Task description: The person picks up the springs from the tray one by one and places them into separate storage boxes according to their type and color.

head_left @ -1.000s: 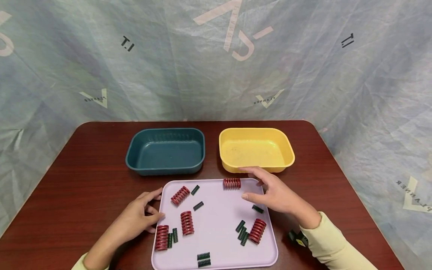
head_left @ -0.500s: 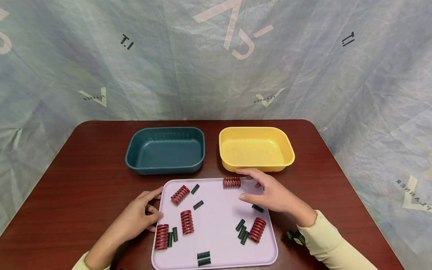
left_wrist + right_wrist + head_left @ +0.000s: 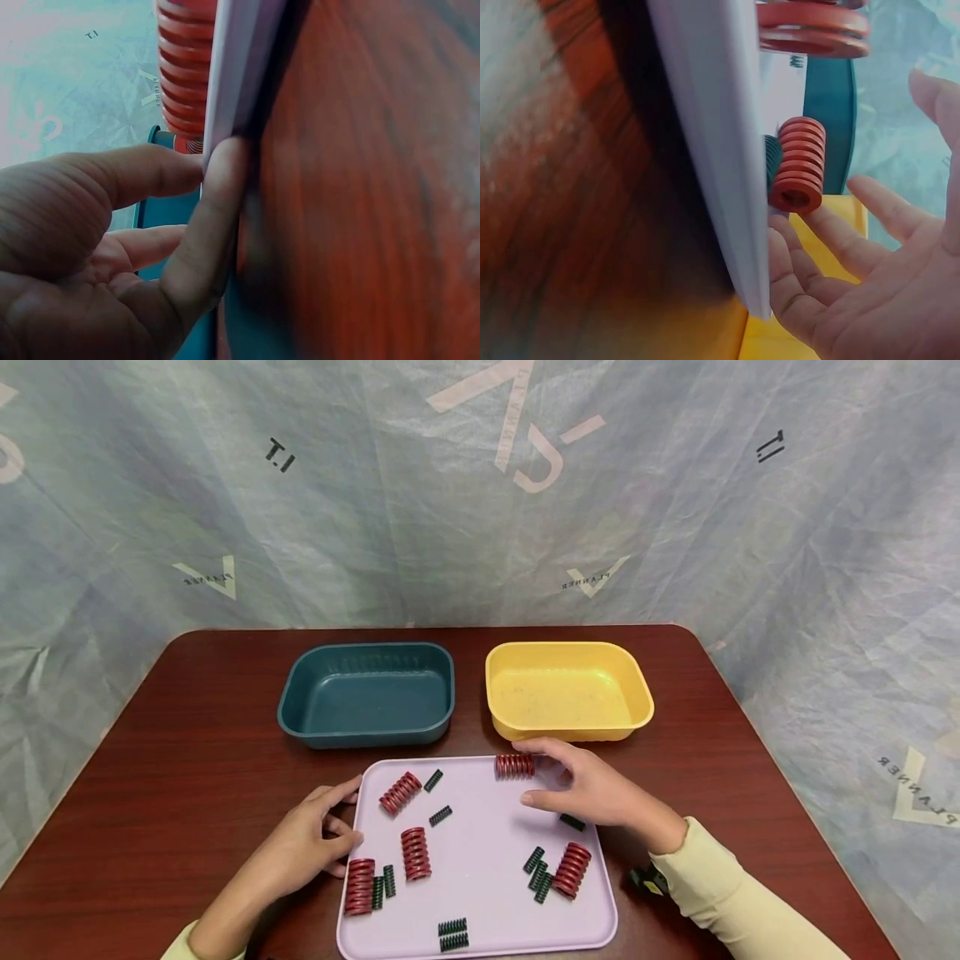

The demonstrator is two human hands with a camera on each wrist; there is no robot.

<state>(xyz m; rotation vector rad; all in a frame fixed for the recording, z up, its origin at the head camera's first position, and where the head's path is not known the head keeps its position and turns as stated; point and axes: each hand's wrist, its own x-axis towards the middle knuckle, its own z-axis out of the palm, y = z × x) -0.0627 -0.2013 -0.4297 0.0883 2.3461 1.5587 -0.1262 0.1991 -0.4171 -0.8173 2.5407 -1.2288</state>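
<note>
The right hand point(image 3: 592, 789) hovers at the tray's point(image 3: 480, 868) upper edge, its grip wide around a red spring point(image 3: 514, 766) at centre frame, fingers loosely spread; whether they touch it is hard to tell. The left hand point(image 3: 307, 839), relaxed, rests fingertips against the tray's left rim. A small green spring point(image 3: 572, 822) is half hidden under the right palm.

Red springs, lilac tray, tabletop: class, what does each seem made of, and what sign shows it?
Red springs: probably painted metal; thick even coils, matt red.
Lilac tray: likely plastic; smooth single-colour surface, rounded moulded rim.
Tabletop: wood or wood-look laminate; reddish grain, slight sheen.
</note>
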